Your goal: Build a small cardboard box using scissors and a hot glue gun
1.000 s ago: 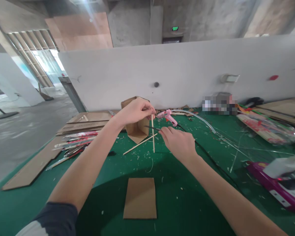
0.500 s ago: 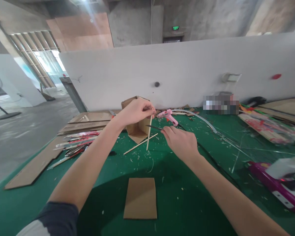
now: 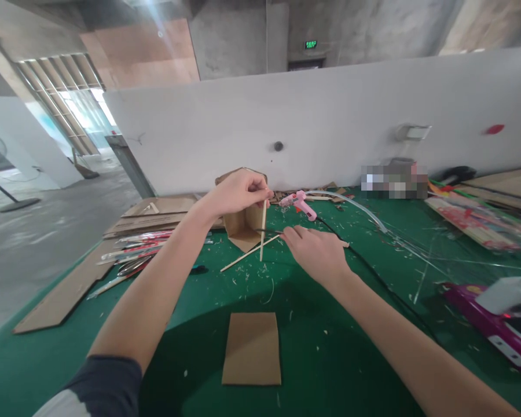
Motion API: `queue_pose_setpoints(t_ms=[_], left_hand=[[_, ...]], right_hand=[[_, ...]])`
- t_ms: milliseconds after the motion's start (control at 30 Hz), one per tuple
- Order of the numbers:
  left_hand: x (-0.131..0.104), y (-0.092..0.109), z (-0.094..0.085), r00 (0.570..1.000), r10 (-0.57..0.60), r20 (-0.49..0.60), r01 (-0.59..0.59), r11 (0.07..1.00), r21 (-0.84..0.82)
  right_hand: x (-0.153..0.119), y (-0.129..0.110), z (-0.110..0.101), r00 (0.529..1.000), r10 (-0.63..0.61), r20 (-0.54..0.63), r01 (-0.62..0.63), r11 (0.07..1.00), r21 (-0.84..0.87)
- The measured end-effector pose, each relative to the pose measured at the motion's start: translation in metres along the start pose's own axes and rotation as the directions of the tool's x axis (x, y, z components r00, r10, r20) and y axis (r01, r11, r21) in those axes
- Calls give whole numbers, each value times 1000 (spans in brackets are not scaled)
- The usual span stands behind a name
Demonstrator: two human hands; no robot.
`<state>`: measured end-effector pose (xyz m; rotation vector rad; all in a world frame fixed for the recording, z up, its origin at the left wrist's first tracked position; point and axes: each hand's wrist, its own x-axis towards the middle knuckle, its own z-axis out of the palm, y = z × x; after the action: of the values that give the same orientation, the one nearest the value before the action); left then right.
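Note:
My left hand (image 3: 249, 192) pinches the top of a thin wooden stick (image 3: 263, 234), which hangs almost upright. In my closed right hand (image 3: 315, 252) is a knife with a thin dark blade (image 3: 267, 231); its edge lies across the lower half of the stick. Another wooden stick (image 3: 238, 262) rests slantwise on the green table just below. Behind my left hand stands an open cardboard box (image 3: 243, 231), partly hidden by it. A pink glue gun (image 3: 301, 202) lies beyond my right hand.
A square cardboard piece (image 3: 252, 348) lies near the front. Packaged tools (image 3: 134, 252) and cardboard sheets (image 3: 65, 289) are at left. A black cable (image 3: 382, 284) runs past my right arm to a purple power strip (image 3: 490, 324). Wood shavings dot the green table (image 3: 330, 359).
The knife blade has slid down along the stick, and my right hand has dropped slightly. My left hand keeps its pinch on the stick. The view has shifted a little.

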<state>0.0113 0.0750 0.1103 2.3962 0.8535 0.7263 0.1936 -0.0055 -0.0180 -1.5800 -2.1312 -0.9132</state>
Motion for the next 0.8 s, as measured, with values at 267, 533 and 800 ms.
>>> queue_pose_setpoints(t_ms=[267,533,800], left_hand=[[-1,-6,-5,999,-9,50,14,995,-96],[1,-9,-2,1000,-20,21,22,992,-126],[0,-10,-6,996,-58,61,68,983,-169]], right_hand=[[0,-2,2,997,-47,59,45,998,34],[-8,-11,11,975,-128,182,114,989,90],[17,-4,-5,999,32,37,-32,999,-6]])
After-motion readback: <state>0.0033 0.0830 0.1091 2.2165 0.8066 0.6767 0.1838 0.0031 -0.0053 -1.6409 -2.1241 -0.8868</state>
